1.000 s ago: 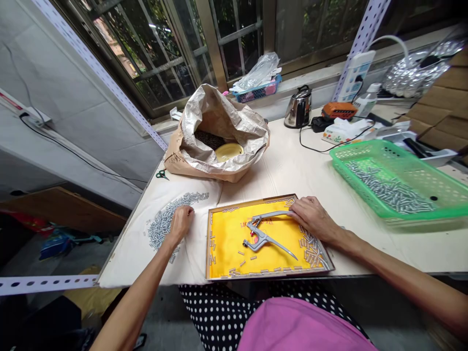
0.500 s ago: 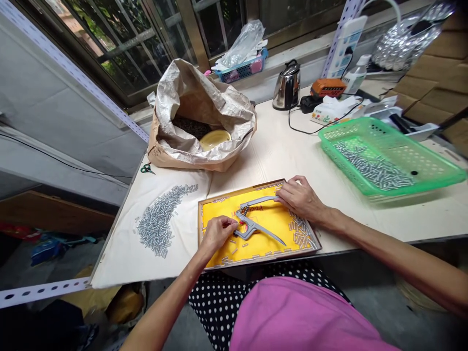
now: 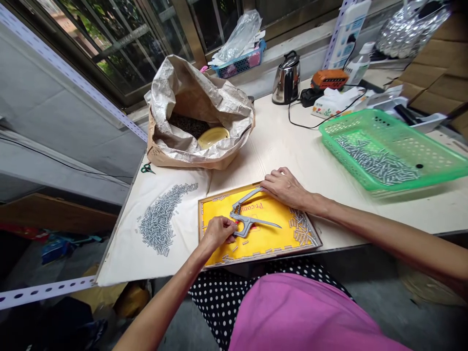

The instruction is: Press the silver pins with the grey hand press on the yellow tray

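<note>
A grey metal hand press (image 3: 248, 218) lies in a yellow-lined tray (image 3: 278, 241) at the table's front edge. My left hand (image 3: 218, 232) is pinched closed at the tool's jaw end; what its fingertips hold is too small to make out. My right hand (image 3: 284, 186) rests on the upper handle of the tool, fingers curled over it. Small silver metal tubes lie scattered along the tray's edges, thickest at the right (image 3: 302, 230). A pile of the same tubes (image 3: 161, 220) lies on a white cloth (image 3: 124, 253) to the left of the tray.
An open paper sack (image 3: 199, 114) with dark contents and a yellow bowl stands behind the tray. A green basket (image 3: 398, 127) with more tubes is at the right. A kettle (image 3: 286, 80), cables, a tissue pack and green scissors (image 3: 147, 168) lie on the table.
My left hand left the tube pile on the cloth and came to the tool's jaw in the tray. My right hand stayed on the upper handle, which now points further left.
</note>
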Demonstrator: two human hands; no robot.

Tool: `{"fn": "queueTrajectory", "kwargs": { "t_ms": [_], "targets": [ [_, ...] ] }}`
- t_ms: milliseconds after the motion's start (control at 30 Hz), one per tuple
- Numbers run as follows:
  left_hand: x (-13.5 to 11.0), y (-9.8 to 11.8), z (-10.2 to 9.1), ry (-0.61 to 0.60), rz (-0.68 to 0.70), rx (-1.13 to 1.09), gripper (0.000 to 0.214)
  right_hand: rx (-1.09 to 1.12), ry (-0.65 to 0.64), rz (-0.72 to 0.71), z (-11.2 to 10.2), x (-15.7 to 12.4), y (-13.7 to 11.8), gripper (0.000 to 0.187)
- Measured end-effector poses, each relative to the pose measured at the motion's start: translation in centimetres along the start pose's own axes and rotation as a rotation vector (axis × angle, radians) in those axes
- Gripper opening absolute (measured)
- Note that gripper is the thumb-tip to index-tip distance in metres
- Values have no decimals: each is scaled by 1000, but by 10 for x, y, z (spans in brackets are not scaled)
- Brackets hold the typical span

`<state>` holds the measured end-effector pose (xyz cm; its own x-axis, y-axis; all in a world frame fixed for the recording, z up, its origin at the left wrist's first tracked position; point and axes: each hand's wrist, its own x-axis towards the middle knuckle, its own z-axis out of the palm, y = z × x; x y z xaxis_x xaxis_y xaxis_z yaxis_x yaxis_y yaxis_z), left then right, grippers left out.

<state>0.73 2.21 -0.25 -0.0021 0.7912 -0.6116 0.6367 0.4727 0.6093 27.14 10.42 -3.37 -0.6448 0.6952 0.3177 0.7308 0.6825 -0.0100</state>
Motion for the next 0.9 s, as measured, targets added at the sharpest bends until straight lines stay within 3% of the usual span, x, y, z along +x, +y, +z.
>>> {"fn": "queueTrajectory", "kwargs": {
  "t_ms": [200, 367, 500, 900],
  "targets": [
    [4, -7, -2, -11, -1, 119, 14, 104, -198, 64, 1, -10, -15, 29],
    [4, -10, -4, -16, 24, 204, 13, 152, -282, 65, -10, -23, -36, 93],
    [3, -11, -3, -16, 31, 224, 14, 158, -364, 94, -18, -31, -52, 116],
    [-6, -3, -1, 35, 82, 333, 19, 137, -323, 160, -21, -34, -71, 88]
  ]
}}
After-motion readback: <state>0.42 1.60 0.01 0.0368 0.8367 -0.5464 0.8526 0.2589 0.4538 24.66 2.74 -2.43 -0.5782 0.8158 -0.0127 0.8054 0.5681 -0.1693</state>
